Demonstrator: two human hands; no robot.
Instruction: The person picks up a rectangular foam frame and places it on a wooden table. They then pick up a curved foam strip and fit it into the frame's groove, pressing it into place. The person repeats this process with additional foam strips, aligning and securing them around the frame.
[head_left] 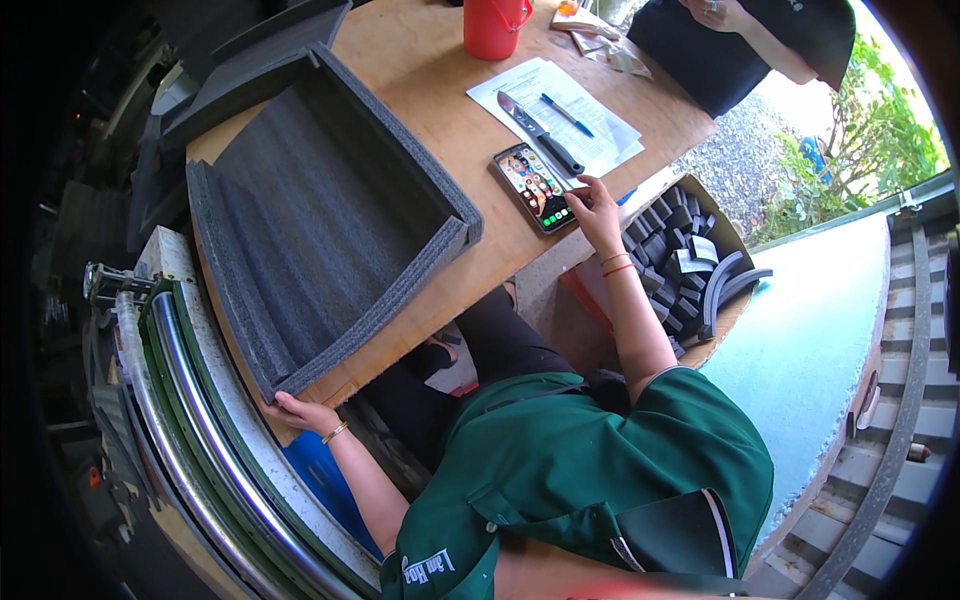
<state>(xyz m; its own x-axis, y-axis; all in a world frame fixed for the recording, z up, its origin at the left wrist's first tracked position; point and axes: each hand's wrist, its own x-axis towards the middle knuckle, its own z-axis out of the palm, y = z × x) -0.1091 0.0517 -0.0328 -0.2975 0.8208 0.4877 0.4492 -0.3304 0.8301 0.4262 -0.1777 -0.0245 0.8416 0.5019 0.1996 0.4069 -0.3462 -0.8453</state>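
Observation:
A dark grey foam tray (345,215) with raised, layered walls lies on the wooden table to the left. My left hand (303,415) grips its near corner, thumb against the foam and the other fingers partly hidden. On the right, a phone (532,186) lies face up with its screen lit. My right hand (598,213) is at the phone's right edge, thumb by the screen and fingers apart. Just beyond the phone, a knife (540,132) with a black handle lies partly over white papers (610,128), beside a blue pen (567,114).
A red bucket (492,28) stands at the far table edge. Another person's hand (722,15) shows at the top right. Right of the table, a cardboard box (738,225) holds dark foam pieces (668,240). Metal rollers (200,400) run along the left.

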